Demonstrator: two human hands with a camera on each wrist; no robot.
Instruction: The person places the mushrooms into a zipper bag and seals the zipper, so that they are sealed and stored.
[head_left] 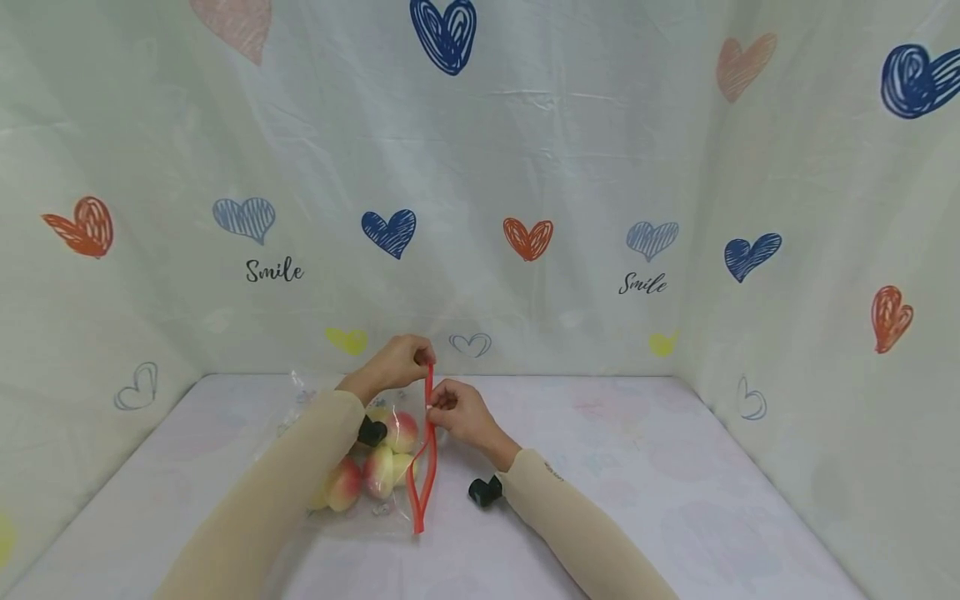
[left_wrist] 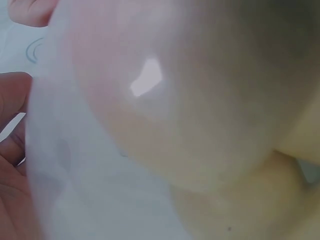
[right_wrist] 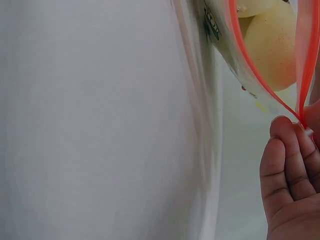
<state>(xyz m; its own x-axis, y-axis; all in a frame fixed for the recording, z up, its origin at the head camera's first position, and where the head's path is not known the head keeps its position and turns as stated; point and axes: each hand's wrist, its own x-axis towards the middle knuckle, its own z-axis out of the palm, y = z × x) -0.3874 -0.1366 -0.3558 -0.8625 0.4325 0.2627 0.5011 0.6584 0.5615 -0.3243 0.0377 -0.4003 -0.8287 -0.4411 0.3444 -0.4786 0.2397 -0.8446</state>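
A clear zip bag (head_left: 390, 518) with a red zip strip (head_left: 431, 479) lies on its side, its zip edge facing right. Inside are several yellow-and-red peaches (head_left: 378, 471); one peach (left_wrist: 200, 110) fills much of the left wrist view through the plastic. My left hand (head_left: 401, 360) pinches the far end of the strip. Partway along it, my right hand (head_left: 459, 410) pinches the small white slider (right_wrist: 309, 131) between thumb and fingers. Nearer me than the slider, the two red edges stand apart; beyond it they run together.
The bag is on a pale patterned table (head_left: 615, 500). Behind and at the sides hangs a white curtain (head_left: 480, 150) printed with hearts. Black wrist cameras sit at my left wrist (head_left: 372, 431) and by my right wrist (head_left: 486, 492).
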